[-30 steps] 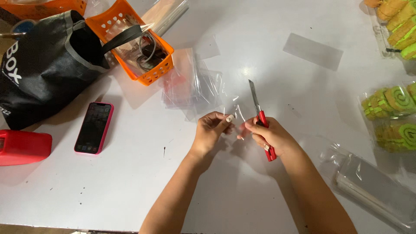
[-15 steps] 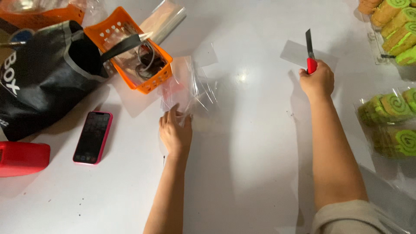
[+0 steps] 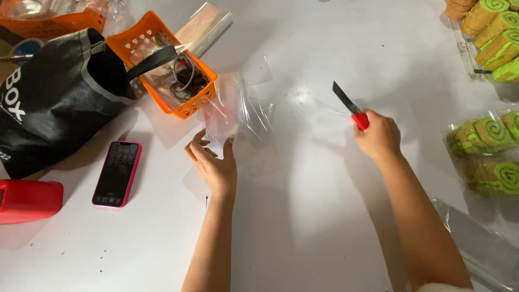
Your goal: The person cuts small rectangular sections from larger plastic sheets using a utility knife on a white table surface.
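**Knife in the right hand, clear bags under the left**

Right hand (image 3: pixel 378 138) sits out on the white table (image 3: pixel 303 227), fist wrapped tight around the red handle of a small knife (image 3: pixel 351 108), dark blade angled up and away to the left. Blade tip hangs over a thin clear sheet (image 3: pixel 330 111) lying flat on the table; whether it touches is hard to tell.

Over to the left hand (image 3: pixel 213 165): fingers spread loosely, tips resting at the near edge of a pile of clear plastic bags (image 3: pixel 238 111). It grips nothing, just touching the plastic. That pile lies at table centre, just beside an orange basket (image 3: pixel 186 105) with dark cords inside.

Left of the basket, a black bag (image 3: pixel 54 103) slumps on the table, its strap draped across the basket. A pink phone (image 3: pixel 117 173) lies face up near the left wrist, a red box (image 3: pixel 27 200) at the table's left edge.

Far right, well apart from both hands: green swirl cake rolls (image 3: pixel 486 157) wrapped in plastic, more rolls (image 3: pixel 494 38) above them in a tray.
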